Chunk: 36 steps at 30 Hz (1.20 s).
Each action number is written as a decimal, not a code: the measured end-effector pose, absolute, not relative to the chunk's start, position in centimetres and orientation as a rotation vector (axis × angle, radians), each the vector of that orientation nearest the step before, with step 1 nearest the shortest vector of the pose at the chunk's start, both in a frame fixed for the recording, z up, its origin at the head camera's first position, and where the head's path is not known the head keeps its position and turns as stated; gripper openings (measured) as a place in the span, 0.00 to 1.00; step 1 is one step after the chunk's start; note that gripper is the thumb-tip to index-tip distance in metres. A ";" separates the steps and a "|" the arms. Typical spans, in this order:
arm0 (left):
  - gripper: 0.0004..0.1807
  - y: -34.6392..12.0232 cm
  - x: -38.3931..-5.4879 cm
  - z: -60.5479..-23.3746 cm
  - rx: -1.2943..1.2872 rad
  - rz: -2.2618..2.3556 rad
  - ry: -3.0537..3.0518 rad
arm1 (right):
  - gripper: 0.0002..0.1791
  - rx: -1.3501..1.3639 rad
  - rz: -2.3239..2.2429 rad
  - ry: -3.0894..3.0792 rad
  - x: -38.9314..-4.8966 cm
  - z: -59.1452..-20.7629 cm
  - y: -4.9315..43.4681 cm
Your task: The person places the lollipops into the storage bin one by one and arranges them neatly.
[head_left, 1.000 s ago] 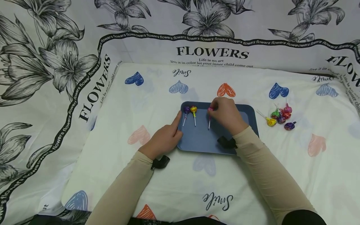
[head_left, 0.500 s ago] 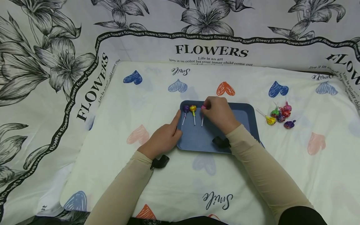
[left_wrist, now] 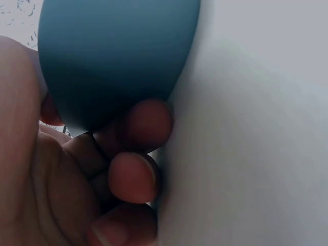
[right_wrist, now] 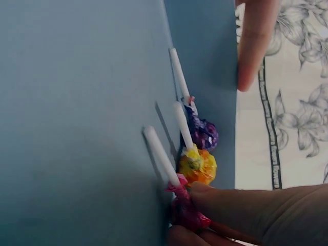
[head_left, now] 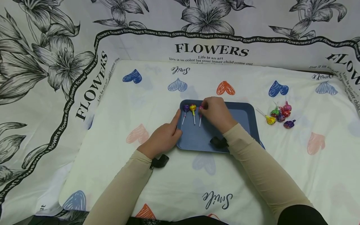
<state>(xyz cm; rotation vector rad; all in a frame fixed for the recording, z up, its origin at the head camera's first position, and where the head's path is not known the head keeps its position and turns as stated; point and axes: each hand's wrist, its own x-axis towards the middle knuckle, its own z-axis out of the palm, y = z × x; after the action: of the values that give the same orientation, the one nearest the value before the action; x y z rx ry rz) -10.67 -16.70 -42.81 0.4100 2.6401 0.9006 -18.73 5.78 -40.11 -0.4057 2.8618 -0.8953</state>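
Observation:
A blue-grey tray [head_left: 208, 140] lies on the cloth, and my left hand [head_left: 164, 139] grips its left edge. The index finger stretches along the rim; in the left wrist view the curled fingertips [left_wrist: 133, 177] sit against the tray's underside. My right hand [head_left: 217, 112] pinches the pink-wrapped head of a lollipop [right_wrist: 189, 210] low over the tray, its white stick pointing toward the person. Left of it lie a yellow lollipop [head_left: 192, 107] and a purple lollipop [head_left: 186, 108], side by side with their sticks the same way.
Right of the tray, several lollipops lie in a loose pile on the cloth, among them a yellow one [head_left: 271, 120], a green one [head_left: 275, 112] and a purple one [head_left: 289, 124]. The white cloth [head_left: 168, 187] carries printed hearts, with a flower-printed cloth beyond it.
My right hand has slid left across the tray with the pink lollipop, bringing it close beside the yellow one. The left hand keeps its place at the tray's edge.

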 end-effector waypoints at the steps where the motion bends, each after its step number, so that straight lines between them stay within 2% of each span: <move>1: 0.44 -16.7 -10.7 -42.8 0.411 0.903 2.642 | 0.08 -0.401 -0.894 2.862 -18.7 -40.1 5.7; 19: 0.44 -16.9 -10.7 -42.2 0.384 0.919 2.648 | 0.12 -0.435 -0.894 2.888 -18.9 -39.8 4.9; 36: 0.44 -16.4 -10.6 -43.0 0.388 0.924 2.644 | 0.15 -0.373 -0.874 2.844 -18.0 -39.7 6.5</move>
<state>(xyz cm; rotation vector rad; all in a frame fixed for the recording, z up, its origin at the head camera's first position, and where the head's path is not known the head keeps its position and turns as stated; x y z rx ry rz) -10.65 -16.40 -43.02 0.3878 2.6438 0.9244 -18.00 6.47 -39.70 -0.3731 2.8444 -0.8740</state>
